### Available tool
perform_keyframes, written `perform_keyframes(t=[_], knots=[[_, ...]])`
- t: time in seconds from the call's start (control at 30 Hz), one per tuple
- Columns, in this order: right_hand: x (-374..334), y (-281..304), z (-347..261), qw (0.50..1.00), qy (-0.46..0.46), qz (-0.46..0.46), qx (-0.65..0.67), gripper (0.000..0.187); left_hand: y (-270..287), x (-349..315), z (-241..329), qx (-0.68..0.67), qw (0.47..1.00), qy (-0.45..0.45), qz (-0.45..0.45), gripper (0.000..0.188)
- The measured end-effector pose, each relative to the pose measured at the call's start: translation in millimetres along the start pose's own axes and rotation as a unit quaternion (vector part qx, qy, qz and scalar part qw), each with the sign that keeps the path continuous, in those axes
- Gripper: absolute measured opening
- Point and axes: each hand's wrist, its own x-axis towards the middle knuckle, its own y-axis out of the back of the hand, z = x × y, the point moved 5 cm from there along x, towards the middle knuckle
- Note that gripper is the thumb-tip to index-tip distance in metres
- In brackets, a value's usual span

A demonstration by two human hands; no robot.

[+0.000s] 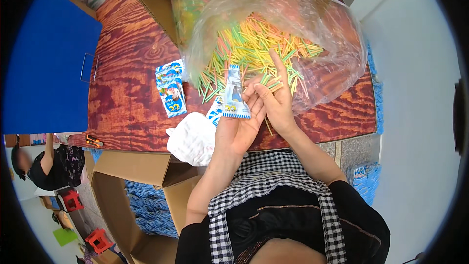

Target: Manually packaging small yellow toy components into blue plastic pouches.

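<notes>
My left hand (246, 124), palm up, holds a small blue-and-white printed packet (234, 98) along its fingers. Close beside it, my right hand (279, 102) pinches a few thin coloured sticks (269, 82) between thumb and fingers, its index finger stretched out. Just beyond both hands, a large heap of yellow, green and pink sticks (264, 39) spills from a clear plastic bag (332, 68). Left of my hands lie several similar packets (173, 99), partly overlapping. A white cloth bundle (193, 139) sits by my left wrist, with another packet (215, 110) partly hidden behind my held one.
An open cardboard box (156, 7) stands behind the bag on the red wood-grain table (127, 83). Below the table's front edge, another carton (112, 200) contains many blue packets (151, 208). A cutter knife (94, 141) lies at the left corner. Another person (53, 166) is at far left.
</notes>
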Motion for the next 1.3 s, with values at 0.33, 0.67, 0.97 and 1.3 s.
perform_keyframes(t=[0.33, 0.67, 0.97, 1.3], knots=[[8.6, 29.6, 20.4, 0.999, -0.039, -0.003, -0.022, 0.009, 30.4, -5.3, 8.2, 0.037, 0.998, -0.006, -0.042, 0.024], [2.5, 33.8, 19.1, 0.997, -0.016, 0.004, -0.072, 0.014, 33.2, -9.9, 4.3, 0.015, 0.997, 0.038, -0.063, 0.025], [38.4, 78.5, 1.2, 0.776, 0.013, -0.084, -0.624, 0.015, 63.6, -41.3, 53.3, 0.19, 0.972, -0.142, 0.004, 0.027], [23.9, 45.5, 26.2, 0.617, 0.031, -0.158, -0.77, 0.009, 84.6, -43.2, 49.9, 0.162, 0.981, -0.102, 0.035, 0.027]])
